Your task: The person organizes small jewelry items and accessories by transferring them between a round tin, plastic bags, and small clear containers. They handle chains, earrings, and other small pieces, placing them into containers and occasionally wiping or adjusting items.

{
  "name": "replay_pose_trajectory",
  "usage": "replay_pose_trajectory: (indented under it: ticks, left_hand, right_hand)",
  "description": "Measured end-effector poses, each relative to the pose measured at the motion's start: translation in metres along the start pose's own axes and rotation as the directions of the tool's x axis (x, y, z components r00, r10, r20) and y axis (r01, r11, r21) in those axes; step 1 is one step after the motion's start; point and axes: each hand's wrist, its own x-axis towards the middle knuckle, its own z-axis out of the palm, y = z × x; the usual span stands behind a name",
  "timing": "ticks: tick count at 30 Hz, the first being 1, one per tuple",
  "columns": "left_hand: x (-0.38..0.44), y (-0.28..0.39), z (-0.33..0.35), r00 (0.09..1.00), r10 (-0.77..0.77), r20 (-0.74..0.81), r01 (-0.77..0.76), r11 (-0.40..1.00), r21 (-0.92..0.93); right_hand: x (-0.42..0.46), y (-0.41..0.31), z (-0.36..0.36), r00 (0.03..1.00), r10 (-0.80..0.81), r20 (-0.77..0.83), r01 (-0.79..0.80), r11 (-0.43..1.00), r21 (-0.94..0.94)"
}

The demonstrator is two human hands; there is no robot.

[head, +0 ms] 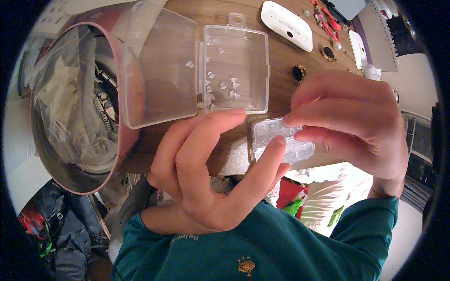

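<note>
My left hand (207, 168) is spread in front of the table edge, fingers apart, with nothing visible in its grasp. One of its fingertips overlaps the small clear plastic box (265, 131); contact is unclear. At that box's upper right, my right hand (351, 119) has its fingertips close together; whether something is between them is hidden. The larger clear hinged plastic box (260, 70) lies open behind my left hand. Several tiny clear plastic pieces (223, 86), resembling earring backs, are scattered in its right half. Another such piece (190, 64) shows at its left half.
A pink-rimmed round container (124, 116) on the left holds a plastic bag (66, 116) and metal chain-like items (103, 105). Toward the back right lie a white oval case (286, 26), black-and-gold ornaments (328, 53), a red beaded cord (328, 24) and a spiral notebook (378, 38).
</note>
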Motion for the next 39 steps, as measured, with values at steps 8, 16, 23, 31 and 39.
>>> replay_pose_trajectory:
  ticks: [8, 16, 23, 31, 39]
  left_hand:
    - [0.0, 0.003, -0.001, 1.0, -0.008, 0.005, 0.008, 0.999, 0.033]
    - [-0.001, 0.003, 0.0, 1.0, -0.005, -0.005, 0.006, 0.999, 0.038]
    - [-0.002, 0.0, 0.0, 1.0, 0.012, -0.014, -0.011, 0.999, 0.05]
    - [-0.002, 0.0, 0.001, 0.999, 0.039, -0.025, -0.037, 0.997, 0.069]
    - [-0.005, 0.004, 0.001, 0.999, 0.009, -0.046, -0.005, 0.997, 0.072]
  right_hand:
    - [-0.002, 0.009, -0.002, 0.998, 0.061, -0.006, -0.059, 0.988, 0.145]
    - [-0.004, 0.012, 0.003, 0.999, -0.017, -0.042, 0.021, 0.995, 0.094]
    - [0.002, 0.006, -0.001, 0.995, 0.094, 0.033, -0.094, 0.996, -0.008]
    - [-0.001, 0.016, -0.001, 1.0, -0.018, -0.025, 0.019, 0.999, 0.034]
    - [-0.004, 0.008, -0.005, 0.997, -0.051, 0.065, 0.053, 0.998, -0.038]
